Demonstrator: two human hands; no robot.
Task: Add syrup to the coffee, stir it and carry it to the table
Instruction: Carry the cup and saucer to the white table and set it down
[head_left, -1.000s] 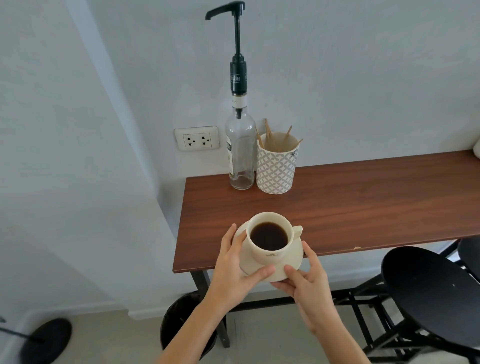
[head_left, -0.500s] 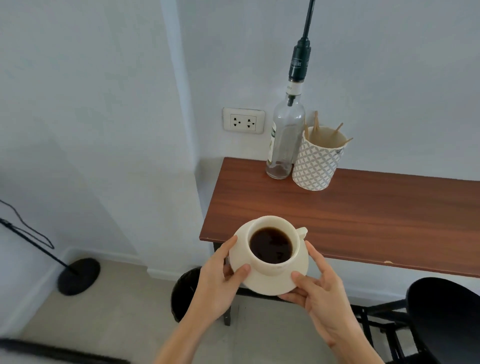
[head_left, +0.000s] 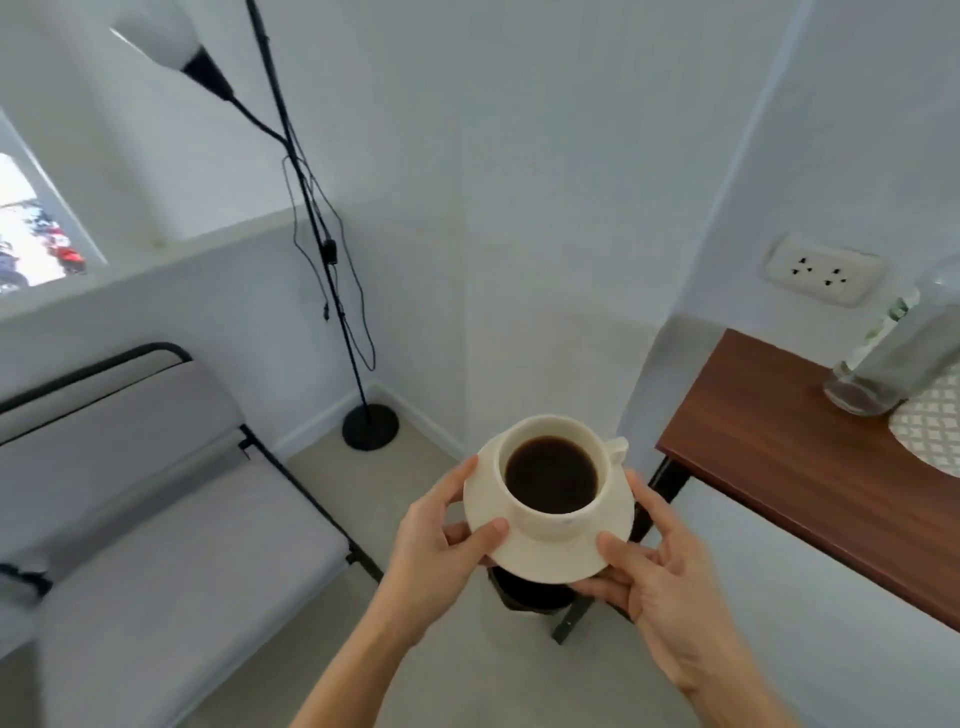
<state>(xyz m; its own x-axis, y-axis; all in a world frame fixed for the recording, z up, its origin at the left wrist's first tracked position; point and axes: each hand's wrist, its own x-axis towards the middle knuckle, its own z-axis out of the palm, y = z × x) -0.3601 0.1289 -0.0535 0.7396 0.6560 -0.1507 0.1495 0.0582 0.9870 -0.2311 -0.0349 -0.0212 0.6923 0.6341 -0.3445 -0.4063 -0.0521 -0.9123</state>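
Note:
A cream cup (head_left: 558, 514) full of dark coffee sits on a cream saucer (head_left: 540, 558), held in the air over the floor, left of the wooden counter (head_left: 789, 467). My left hand (head_left: 441, 540) grips the saucer's left rim, thumb on top. My right hand (head_left: 660, 571) holds the right rim the same way. The cup handle points to the far right. The clear syrup bottle (head_left: 893, 364) stands at the counter's back right, its pump out of frame. A patterned stirrer cup (head_left: 930, 431) is cut by the right edge.
A grey cushioned bench (head_left: 171, 499) with a black frame fills the left. A black floor lamp (head_left: 363, 426) stands in the corner beyond it. A dark bin (head_left: 530, 597) sits on the floor under the saucer. A wall socket (head_left: 823, 270) is above the counter.
The cup and saucer have come off the counter and swung left with both hands. My view has turned left, so the bench and lamp now show and the counter has slid to the right edge.

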